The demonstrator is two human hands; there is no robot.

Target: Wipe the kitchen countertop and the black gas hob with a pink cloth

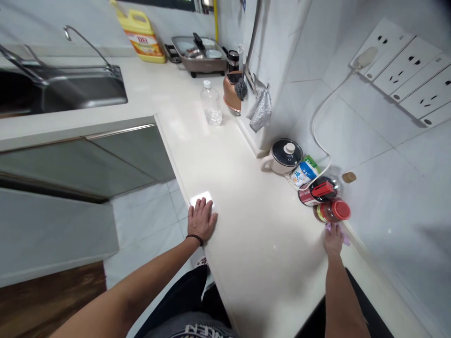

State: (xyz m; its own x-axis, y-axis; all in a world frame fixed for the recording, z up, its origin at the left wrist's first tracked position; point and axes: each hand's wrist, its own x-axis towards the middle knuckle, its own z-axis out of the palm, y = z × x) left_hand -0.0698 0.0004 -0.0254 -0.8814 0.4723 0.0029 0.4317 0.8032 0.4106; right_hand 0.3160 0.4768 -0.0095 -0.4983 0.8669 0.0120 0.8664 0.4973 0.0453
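The lilac cloth [346, 239] lies under and around the fingertips of the right hand [333, 239], on the bench [260, 225] close to the tiled wall [398, 197]. That grip has its fingers held near each other on the cloth; I cannot tell whether they pinch it or only press it down. The left hand [201, 219] is laid flat at the bench's front edge, thumb spread, well apart from the cloth.

Just beyond the right fingertips a red-lidded jar [331, 211] blocks the way along the wall. Behind it come a jar with a black-and-red top [322, 189], a blue-and-white packet [303, 174] and a lidded pot [282, 163]. A white cord [313, 122] hangs from the socket panel [407, 70] and loops down across the packet. Farther off stand a clear bottle [212, 108], a yellow jug [143, 40] and a square pan [202, 63], with the sink [84, 89] at far left.
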